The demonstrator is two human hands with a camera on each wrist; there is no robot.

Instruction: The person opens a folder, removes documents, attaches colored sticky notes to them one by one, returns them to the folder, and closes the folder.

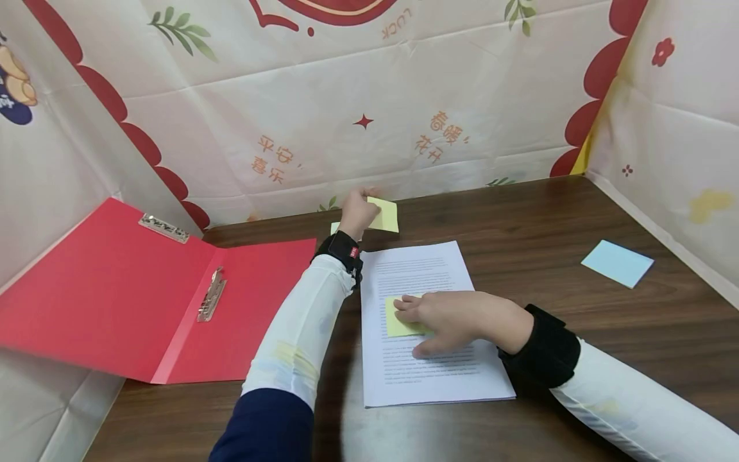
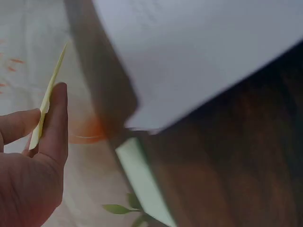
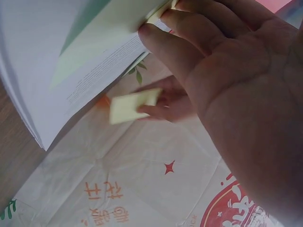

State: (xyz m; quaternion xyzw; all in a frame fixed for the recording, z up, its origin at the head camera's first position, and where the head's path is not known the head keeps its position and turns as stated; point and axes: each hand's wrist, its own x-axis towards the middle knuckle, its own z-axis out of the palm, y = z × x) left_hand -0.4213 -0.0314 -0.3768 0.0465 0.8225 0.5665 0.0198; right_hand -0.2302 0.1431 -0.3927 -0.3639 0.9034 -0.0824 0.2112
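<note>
Your right hand (image 1: 462, 317) is pressing flat fingers on the sticky note (image 1: 398, 321) mid-page of the paper stack (image 1: 430, 359); your left hand (image 1: 356, 215) is pinching another note (image 1: 385, 215) near the table's (image 1: 548, 212) far edge. Keep rubbing its glued strip firmly.

Red folder (image 1: 115, 295) lies open at left, covers table's (image 1: 548, 218) left part. Paper stack (image 1: 424, 359) at centre; right hand (image 1: 456, 317) flat on it. Left hand (image 1: 358, 212) raised at far edge, pinching yellow note (image 1: 385, 215). Blue notepad (image 1: 616, 263) far right; bare wood around it. Cloth walls (image 1: 404, 102) shut in left, far, right sides.
</note>
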